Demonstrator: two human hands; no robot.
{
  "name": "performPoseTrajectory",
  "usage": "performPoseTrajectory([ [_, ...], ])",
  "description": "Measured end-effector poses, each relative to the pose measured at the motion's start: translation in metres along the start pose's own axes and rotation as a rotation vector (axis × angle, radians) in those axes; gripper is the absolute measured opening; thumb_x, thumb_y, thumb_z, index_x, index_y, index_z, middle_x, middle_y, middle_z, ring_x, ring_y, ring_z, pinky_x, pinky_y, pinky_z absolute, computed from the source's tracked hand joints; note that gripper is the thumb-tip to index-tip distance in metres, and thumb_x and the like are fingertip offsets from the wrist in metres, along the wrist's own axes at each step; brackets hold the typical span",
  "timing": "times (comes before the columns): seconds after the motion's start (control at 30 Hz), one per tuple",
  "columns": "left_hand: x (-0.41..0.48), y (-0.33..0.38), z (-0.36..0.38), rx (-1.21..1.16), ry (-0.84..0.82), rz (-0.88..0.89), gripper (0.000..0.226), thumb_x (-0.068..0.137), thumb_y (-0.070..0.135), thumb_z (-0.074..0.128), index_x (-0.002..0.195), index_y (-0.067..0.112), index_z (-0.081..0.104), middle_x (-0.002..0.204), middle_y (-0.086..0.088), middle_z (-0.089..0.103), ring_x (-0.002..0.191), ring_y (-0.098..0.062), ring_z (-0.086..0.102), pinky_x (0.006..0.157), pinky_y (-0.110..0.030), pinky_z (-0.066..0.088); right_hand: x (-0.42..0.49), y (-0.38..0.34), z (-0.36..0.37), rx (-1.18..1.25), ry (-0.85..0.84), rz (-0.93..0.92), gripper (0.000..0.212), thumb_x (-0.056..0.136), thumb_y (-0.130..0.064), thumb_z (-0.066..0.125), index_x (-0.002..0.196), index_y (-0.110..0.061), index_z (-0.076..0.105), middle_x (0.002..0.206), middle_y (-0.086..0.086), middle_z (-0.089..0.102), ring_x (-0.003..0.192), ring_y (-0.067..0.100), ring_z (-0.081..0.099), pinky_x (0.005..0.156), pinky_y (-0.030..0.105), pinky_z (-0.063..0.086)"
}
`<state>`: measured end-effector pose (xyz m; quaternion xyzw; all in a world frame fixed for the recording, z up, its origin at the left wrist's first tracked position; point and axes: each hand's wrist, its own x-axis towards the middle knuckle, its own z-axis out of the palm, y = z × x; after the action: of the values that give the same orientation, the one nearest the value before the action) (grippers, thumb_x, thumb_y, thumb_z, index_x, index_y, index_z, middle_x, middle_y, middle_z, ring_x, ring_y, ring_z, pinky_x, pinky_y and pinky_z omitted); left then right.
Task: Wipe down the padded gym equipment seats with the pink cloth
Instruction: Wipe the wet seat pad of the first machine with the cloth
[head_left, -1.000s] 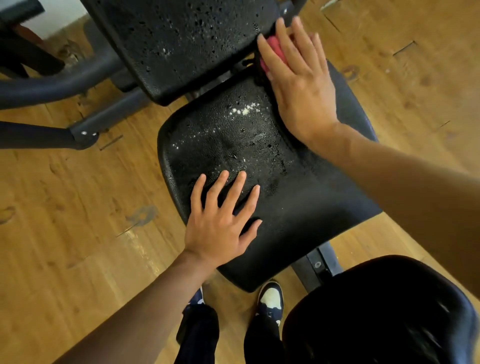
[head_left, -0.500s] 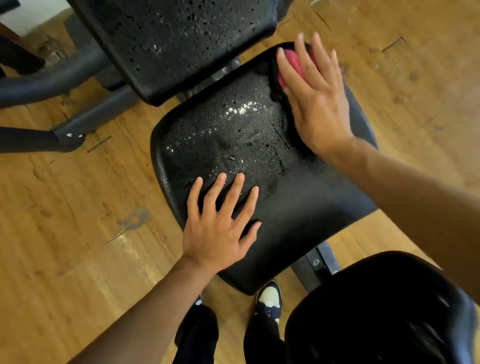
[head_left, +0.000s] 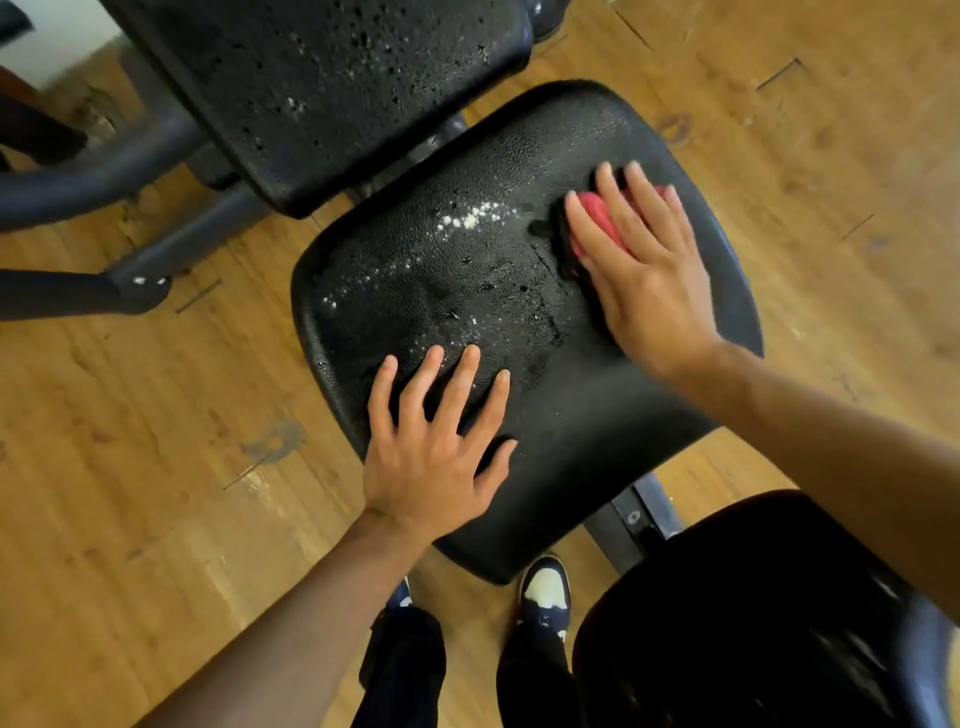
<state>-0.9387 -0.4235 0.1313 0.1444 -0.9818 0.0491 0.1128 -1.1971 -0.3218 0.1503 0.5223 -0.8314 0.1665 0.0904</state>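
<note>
Right hand (head_left: 649, 291) flat on the far right part of the black seat (head_left: 597, 426), palm down, pressing the pink cloth (head_left: 597, 218) against the padding. Fingers (head_left: 613, 208) stretched out and only slightly spread, laid over the top of the cloth rather than curled round it. Cloth bunched small beneath them, showing pink between the fingers and past the left-hand finger, with another sliver peeking out on the right; the rest hidden under the palm. Not gripped in a fist, just pinned flat to the seat.

Left hand (head_left: 431, 441) planted on the near left edge of the same seat, palm down, fingers fanned wide, thumb out to the right, holding nothing. Well apart from the cloth, with bare black padding between the two hands.

White specks (head_left: 475, 218) scattered across the far middle of the seat, just left of the cloth, trailing in a loose line toward the left edge. Dark wet-looking streaks in the centre, beside the right hand.

Farther off, a second black pad (head_left: 322, 88) tilted over the seat's far left corner, dotted with droplets and pale flecks. Grey metal frame tubes (head_left: 171, 254) on the left, running under that pad. Another black pad (head_left: 737, 613) at the near right corner, blurred. Wooden floor (head_left: 130, 493) all round, and a dark and white shoe (head_left: 545, 597) just below the seat's near edge.
</note>
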Motion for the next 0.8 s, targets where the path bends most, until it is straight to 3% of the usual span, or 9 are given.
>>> performPoseTrajectory([
  [0.17,0.000,0.001,0.000,-0.015,-0.004,-0.001,0.056,0.098,0.051,0.058,0.145,0.021,0.062,0.151,-0.016,0.056,0.136,-0.044,0.044,0.116,-0.069,0.030,0.068,-0.040,0.013,0.025,0.088,-0.090,0.044,0.112,-0.032,0.034,0.154,-0.021,0.042,0.160,0.009,0.037,0.151,0.035,0.028,0.124,0.050,0.019],
  [0.37,0.001,0.000,0.001,-0.027,0.002,-0.006,0.056,0.096,0.050,0.061,0.144,0.021,0.063,0.151,-0.016,0.056,0.136,-0.045,0.050,0.114,-0.070,0.032,-0.091,-0.005,-0.003,-0.028,-0.148,-0.216,0.047,0.110,-0.026,0.045,0.155,-0.028,0.034,0.161,0.005,0.034,0.151,0.031,0.028,0.121,0.053,0.027],
  [0.43,0.000,0.001,0.000,-0.030,0.013,-0.005,0.056,0.096,0.050,0.061,0.143,0.021,0.064,0.152,-0.015,0.056,0.136,-0.045,0.051,0.114,-0.070,0.033,-0.098,-0.001,-0.006,-0.035,-0.175,-0.208,0.049,0.109,-0.026,0.047,0.156,-0.028,0.033,0.162,0.005,0.034,0.151,0.030,0.028,0.121,0.051,0.027],
  [0.67,-0.002,0.001,0.002,-0.019,-0.009,-0.002,0.057,0.100,0.052,0.054,0.147,0.022,0.060,0.153,-0.015,0.054,0.137,-0.045,0.048,0.117,-0.069,0.030,0.068,-0.070,0.021,-0.012,0.086,-0.167,0.043,0.112,-0.029,0.036,0.154,-0.022,0.040,0.160,0.010,0.036,0.150,0.035,0.028,0.125,0.048,0.020],
  [0.8,-0.002,0.001,0.001,-0.024,0.004,0.005,0.055,0.099,0.051,0.056,0.145,0.021,0.062,0.153,-0.015,0.055,0.137,-0.044,0.049,0.116,-0.069,0.031,0.008,-0.053,0.020,0.004,0.061,-0.178,0.043,0.110,-0.023,0.046,0.153,-0.020,0.043,0.159,0.010,0.038,0.150,0.034,0.030,0.123,0.052,0.024],
])
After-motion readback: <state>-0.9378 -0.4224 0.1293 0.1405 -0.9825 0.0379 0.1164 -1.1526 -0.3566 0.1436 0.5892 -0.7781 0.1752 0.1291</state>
